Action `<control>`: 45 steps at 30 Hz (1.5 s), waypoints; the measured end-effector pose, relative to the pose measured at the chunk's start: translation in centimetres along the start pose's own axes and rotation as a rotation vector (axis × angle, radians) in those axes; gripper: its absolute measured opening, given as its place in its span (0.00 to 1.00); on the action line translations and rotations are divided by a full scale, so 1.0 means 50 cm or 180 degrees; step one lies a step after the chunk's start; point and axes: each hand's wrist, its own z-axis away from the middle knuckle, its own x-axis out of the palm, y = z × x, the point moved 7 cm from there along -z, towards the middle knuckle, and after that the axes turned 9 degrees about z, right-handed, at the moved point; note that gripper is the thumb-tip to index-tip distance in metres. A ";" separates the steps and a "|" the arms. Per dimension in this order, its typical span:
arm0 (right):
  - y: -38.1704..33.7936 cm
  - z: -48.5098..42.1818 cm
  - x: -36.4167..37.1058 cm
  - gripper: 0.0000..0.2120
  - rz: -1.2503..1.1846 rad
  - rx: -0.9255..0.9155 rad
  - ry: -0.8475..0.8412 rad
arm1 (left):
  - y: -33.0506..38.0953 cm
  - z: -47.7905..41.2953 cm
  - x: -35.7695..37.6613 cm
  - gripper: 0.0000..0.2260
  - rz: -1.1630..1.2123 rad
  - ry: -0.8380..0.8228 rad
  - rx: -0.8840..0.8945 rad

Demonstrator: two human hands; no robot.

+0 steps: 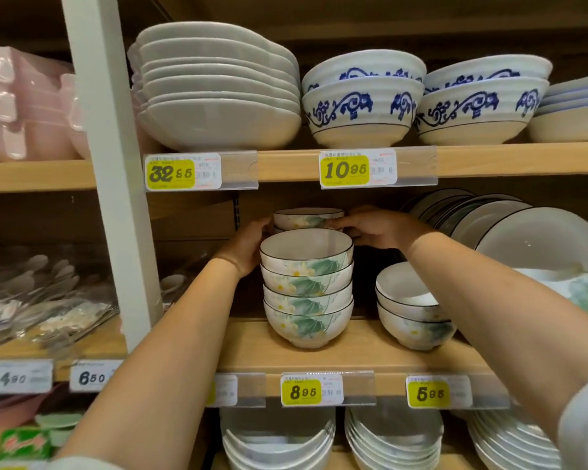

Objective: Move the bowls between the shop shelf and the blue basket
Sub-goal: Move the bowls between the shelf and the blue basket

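My left grip (248, 247) and my right grip (375, 228) are both closed on a white ceramic lotus-print bowl with a dark rim (302, 218), one on each side, fingers curled against its wall. The bowl is at the back of the light wooden shop shelf (360, 351), above another bowl's rim, just behind a front stack of four matching bowls (308, 293).
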 end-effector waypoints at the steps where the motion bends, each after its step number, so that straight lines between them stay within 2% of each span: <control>1: 0.001 0.013 -0.004 0.16 -0.0034 0.0046 0.0134 | -0.006 0.013 -0.004 0.14 0.0009 0.0089 -0.0055; 4: 0.008 0.057 -0.005 0.11 -0.0189 0.0240 0.0527 | -0.011 0.062 -0.027 0.17 -0.0098 0.0709 -0.0185; 6: 0.011 0.108 0.007 0.06 -0.0332 0.0346 0.0777 | -0.009 0.106 -0.037 0.19 0.0005 0.0924 -0.0155; 8: 0.009 0.152 0.009 0.08 -0.0516 0.0313 0.1121 | -0.001 0.141 -0.041 0.19 0.0165 0.0982 0.0059; 12: 0.002 0.290 0.024 0.20 -0.0391 0.0131 0.1750 | 0.002 0.250 -0.031 0.21 0.0013 0.0902 0.0285; 14: 0.000 0.349 0.043 0.20 -0.0368 0.0032 0.1850 | 0.003 0.311 -0.020 0.18 -0.0073 0.0890 0.0429; 19: -0.014 0.468 0.103 0.14 -0.0257 -0.0262 0.1965 | -0.014 0.464 -0.008 0.20 -0.0295 0.0899 0.0563; 21: -0.010 0.496 0.127 0.14 -0.0370 -0.0322 0.1866 | -0.024 0.516 -0.003 0.19 -0.0230 0.0856 0.0528; 25: -0.003 0.546 0.180 0.06 -0.0728 -0.0527 0.1582 | -0.029 0.614 -0.003 0.17 -0.0211 0.0852 0.0555; 29: 0.026 0.591 0.236 0.08 -0.1011 -0.0507 0.1330 | -0.041 0.715 -0.033 0.10 -0.0103 0.1169 0.0507; 33: 0.067 0.623 0.319 0.11 -0.1274 -0.0386 0.0979 | -0.082 0.829 -0.085 0.10 -0.0172 0.1560 0.0460; 39: 0.128 0.672 0.510 0.11 -0.1433 -0.0027 0.0266 | -0.135 0.978 -0.189 0.10 -0.0339 0.2068 0.0102; 45: 0.185 0.691 0.752 0.12 -0.1038 0.0352 -0.0469 | -0.171 1.054 -0.355 0.12 -0.0531 0.2286 -0.0366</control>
